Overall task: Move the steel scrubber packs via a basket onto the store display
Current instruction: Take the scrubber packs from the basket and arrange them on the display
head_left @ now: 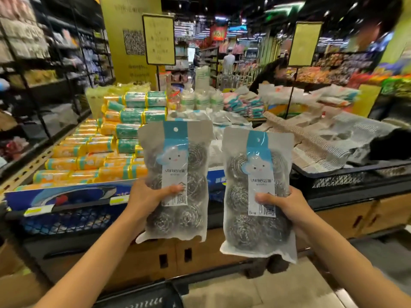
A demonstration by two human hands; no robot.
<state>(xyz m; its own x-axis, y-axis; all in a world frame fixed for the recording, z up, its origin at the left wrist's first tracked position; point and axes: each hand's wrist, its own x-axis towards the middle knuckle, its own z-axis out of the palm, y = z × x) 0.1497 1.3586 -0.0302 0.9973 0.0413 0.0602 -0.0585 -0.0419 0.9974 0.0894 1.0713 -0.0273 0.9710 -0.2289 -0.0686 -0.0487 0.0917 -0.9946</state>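
I hold two steel scrubber packs upright in front of the store display [333,187]. My left hand [149,196] grips the left scrubber pack [178,156], thumb across its white label. The right scrubber pack [258,232] sits in the grip of my right hand [287,207], thumb on its front. Each pack is a clear bag with a blue header and several silver steel wool balls inside. A dark basket [142,296] shows at the bottom edge, below my left forearm. More pale packs [224,121] lie on the display behind.
Yellow and teal rolls [111,156] fill the display's left part. Folded patterned cloths [333,141] lie on the right part, behind a black mesh rail [355,176]. Two sign stands [159,38] rise from the display. A person [273,72] bends behind it. Shelving [44,63] lines the left aisle.
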